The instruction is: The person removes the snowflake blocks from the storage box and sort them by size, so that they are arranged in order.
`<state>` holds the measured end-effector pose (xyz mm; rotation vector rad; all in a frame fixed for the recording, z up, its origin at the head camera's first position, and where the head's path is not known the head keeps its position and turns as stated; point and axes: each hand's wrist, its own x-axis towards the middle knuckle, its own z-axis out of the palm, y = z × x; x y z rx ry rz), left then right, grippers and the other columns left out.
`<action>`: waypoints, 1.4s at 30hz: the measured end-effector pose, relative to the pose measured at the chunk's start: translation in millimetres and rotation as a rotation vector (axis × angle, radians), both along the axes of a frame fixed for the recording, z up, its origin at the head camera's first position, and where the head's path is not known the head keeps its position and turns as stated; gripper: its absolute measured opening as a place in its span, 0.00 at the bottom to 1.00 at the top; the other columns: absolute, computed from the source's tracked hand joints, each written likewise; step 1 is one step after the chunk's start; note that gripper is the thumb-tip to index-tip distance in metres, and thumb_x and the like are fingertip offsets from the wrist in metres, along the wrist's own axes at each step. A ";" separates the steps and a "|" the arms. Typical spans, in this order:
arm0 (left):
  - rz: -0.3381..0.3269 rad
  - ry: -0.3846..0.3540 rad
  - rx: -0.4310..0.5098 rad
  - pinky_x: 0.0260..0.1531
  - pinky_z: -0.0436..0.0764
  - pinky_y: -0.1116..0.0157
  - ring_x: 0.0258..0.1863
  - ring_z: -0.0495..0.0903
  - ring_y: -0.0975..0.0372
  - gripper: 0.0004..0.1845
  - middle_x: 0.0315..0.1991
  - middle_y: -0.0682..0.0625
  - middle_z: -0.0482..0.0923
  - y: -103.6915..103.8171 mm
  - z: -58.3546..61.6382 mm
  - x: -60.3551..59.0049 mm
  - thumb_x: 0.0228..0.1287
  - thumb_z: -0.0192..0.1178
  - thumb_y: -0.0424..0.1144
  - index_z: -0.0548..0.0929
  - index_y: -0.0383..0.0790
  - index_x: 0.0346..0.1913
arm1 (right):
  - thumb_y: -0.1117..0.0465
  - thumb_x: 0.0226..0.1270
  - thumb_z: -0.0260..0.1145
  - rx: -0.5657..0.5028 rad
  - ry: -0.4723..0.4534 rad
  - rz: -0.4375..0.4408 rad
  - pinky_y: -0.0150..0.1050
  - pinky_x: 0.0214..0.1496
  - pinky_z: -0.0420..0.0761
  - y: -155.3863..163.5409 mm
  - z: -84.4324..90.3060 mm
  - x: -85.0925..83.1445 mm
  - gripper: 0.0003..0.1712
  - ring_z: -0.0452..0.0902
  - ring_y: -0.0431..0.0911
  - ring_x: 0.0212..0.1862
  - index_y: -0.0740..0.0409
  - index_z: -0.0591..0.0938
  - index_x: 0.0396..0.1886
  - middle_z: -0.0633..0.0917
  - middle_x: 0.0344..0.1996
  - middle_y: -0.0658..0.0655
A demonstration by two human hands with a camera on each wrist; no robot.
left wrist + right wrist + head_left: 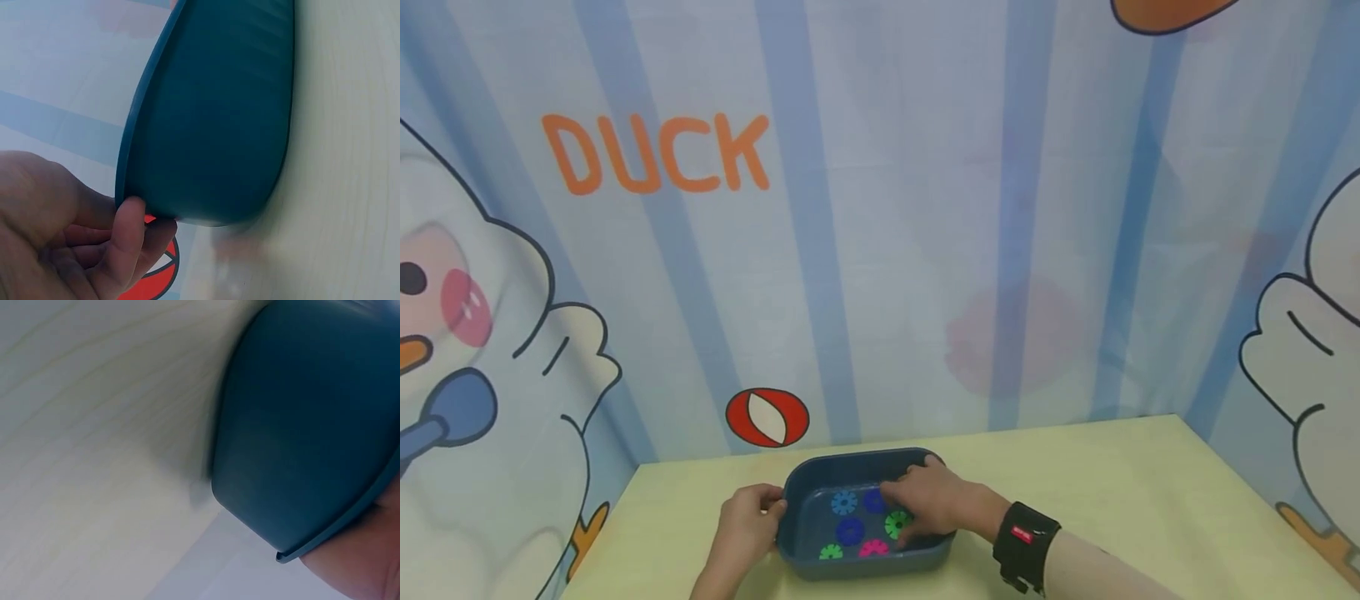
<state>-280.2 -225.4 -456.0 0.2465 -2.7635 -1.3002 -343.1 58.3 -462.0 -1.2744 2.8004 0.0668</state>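
Note:
A dark blue-grey plastic basin (797,567) stands on the table, with several notched plastic discs lying flat inside. They include a light blue disc (844,502), a dark blue disc (850,531), a green disc (897,525) and a pink disc (873,547). My left hand (748,521) pinches the basin's left rim between thumb and fingers; the left wrist view shows this grip at the rim (125,150). Over the right wall reaches my right hand (928,496), its fingers spread above a second dark blue disc (872,500) and the thumb beside the green one. Its fingertips are partly hidden.
The pale yellow table (1075,500) extends to both sides of the basin. Behind it hangs a striped blue-and-white curtain (910,250) with duck drawings. A black band (1026,546) is strapped round the right wrist.

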 end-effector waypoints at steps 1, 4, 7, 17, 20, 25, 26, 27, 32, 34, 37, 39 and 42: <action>-0.004 0.003 -0.002 0.20 0.87 0.64 0.26 0.82 0.61 0.12 0.40 0.39 0.86 1.5 0.4 -0.7 0.73 0.61 0.26 0.84 0.22 0.54 | 0.32 0.57 0.78 0.010 0.005 0.000 0.46 0.52 0.77 0.6 0.5 -0.6 0.30 0.80 0.40 0.45 0.39 0.80 0.52 0.86 0.40 0.39; -0.004 -0.008 -0.010 0.20 0.88 0.64 0.28 0.83 0.60 0.12 0.41 0.38 0.86 2.5 0.8 -2.1 0.73 0.61 0.26 0.84 0.22 0.54 | 0.35 0.59 0.79 0.026 0.002 0.012 0.50 0.58 0.80 -1.1 1.9 -1.5 0.27 0.82 0.39 0.48 0.40 0.83 0.51 0.87 0.42 0.39; 0.023 -0.023 -0.025 0.20 0.88 0.64 0.29 0.83 0.60 0.12 0.41 0.38 0.87 -5.8 0.8 1.0 0.73 0.61 0.26 0.84 0.22 0.54 | 0.37 0.58 0.81 0.021 -0.009 0.026 0.52 0.61 0.81 -14.1 2.5 -2.0 0.25 0.82 0.39 0.48 0.41 0.83 0.48 0.86 0.41 0.39; 0.059 -0.022 -0.014 0.20 0.87 0.63 0.26 0.82 0.61 0.13 0.42 0.37 0.87 -20.3 2.8 6.3 0.74 0.61 0.26 0.83 0.22 0.56 | 0.44 0.65 0.78 -0.106 -0.029 0.081 0.42 0.51 0.74 -30.0 12.0 -1.2 0.10 0.75 0.31 0.32 0.40 0.85 0.36 0.83 0.29 0.35; 0.065 -0.017 -0.018 0.20 0.87 0.64 0.28 0.83 0.60 0.13 0.43 0.37 0.87 -22.0 3.7 5.6 0.74 0.61 0.26 0.83 0.22 0.56 | 0.48 0.69 0.75 -0.250 -0.062 0.109 0.38 0.41 0.62 -21.4 20.8 -3.5 0.09 0.67 0.31 0.26 0.41 0.82 0.34 0.78 0.25 0.35; 0.062 0.002 -0.018 0.20 0.87 0.64 0.26 0.83 0.60 0.13 0.41 0.38 0.87 -23.5 2.6 4.9 0.74 0.60 0.26 0.84 0.23 0.55 | 0.54 0.75 0.70 -0.414 -0.157 0.114 0.33 0.36 0.64 -1.6 36.9 -8.4 0.06 0.62 0.33 0.24 0.45 0.81 0.39 0.75 0.25 0.39; 0.060 0.001 -0.016 0.20 0.87 0.64 0.25 0.82 0.61 0.13 0.41 0.39 0.87 -22.6 2.2 4.0 0.74 0.60 0.26 0.84 0.23 0.55 | 0.55 0.76 0.69 -0.430 -0.176 0.103 0.32 0.35 0.66 4.3 39.0 -9.2 0.05 0.64 0.33 0.25 0.47 0.81 0.42 0.77 0.26 0.39; 0.057 0.000 -0.014 0.20 0.88 0.64 0.25 0.82 0.61 0.13 0.41 0.39 0.87 -21.4 1.9 3.1 0.74 0.61 0.27 0.84 0.23 0.55 | 0.56 0.77 0.68 -0.447 -0.198 0.090 0.31 0.34 0.68 10.3 41.0 -10.0 0.04 0.66 0.33 0.25 0.48 0.81 0.45 0.79 0.28 0.41; 0.021 0.012 0.000 0.20 0.88 0.64 0.27 0.83 0.61 0.13 0.42 0.40 0.87 -14.5 2.7 -2.4 0.74 0.61 0.28 0.84 0.25 0.55 | 0.59 0.82 0.62 -0.526 -0.299 -0.004 0.33 0.33 0.79 45.4 43.5 -11.9 0.07 0.80 0.39 0.30 0.53 0.79 0.54 0.86 0.36 0.51; 0.004 0.023 0.005 0.20 0.88 0.63 0.29 0.84 0.61 0.13 0.42 0.40 0.87 -11.5 2.9 -4.3 0.74 0.61 0.28 0.84 0.25 0.55 | 0.60 0.83 0.61 -0.549 -0.313 -0.035 0.33 0.31 0.79 59.6 42.7 -11.8 0.06 0.81 0.41 0.29 0.53 0.78 0.54 0.85 0.33 0.51; -0.013 0.030 0.004 0.21 0.89 0.63 0.30 0.84 0.61 0.13 0.42 0.41 0.87 -7.8 3.0 -6.0 0.74 0.61 0.28 0.84 0.24 0.55 | 0.60 0.83 0.61 -0.565 -0.303 -0.080 0.34 0.29 0.77 78.9 41.6 -11.4 0.07 0.79 0.41 0.26 0.54 0.77 0.54 0.84 0.27 0.49; -0.020 0.034 0.003 0.20 0.89 0.63 0.30 0.84 0.61 0.13 0.42 0.41 0.87 -6.2 3.4 -6.4 0.74 0.61 0.28 0.84 0.24 0.55 | 0.60 0.83 0.61 -0.569 -0.284 -0.114 0.34 0.29 0.75 89.4 40.7 -12.2 0.07 0.76 0.40 0.24 0.54 0.77 0.54 0.82 0.23 0.48; -0.028 0.045 0.005 0.20 0.88 0.63 0.29 0.84 0.61 0.13 0.42 0.40 0.87 -5.2 4.3 -6.2 0.74 0.60 0.28 0.84 0.24 0.55 | 0.61 0.83 0.61 -0.574 -0.267 -0.162 0.35 0.29 0.74 102.3 38.8 -14.5 0.06 0.75 0.40 0.23 0.54 0.77 0.53 0.80 0.23 0.49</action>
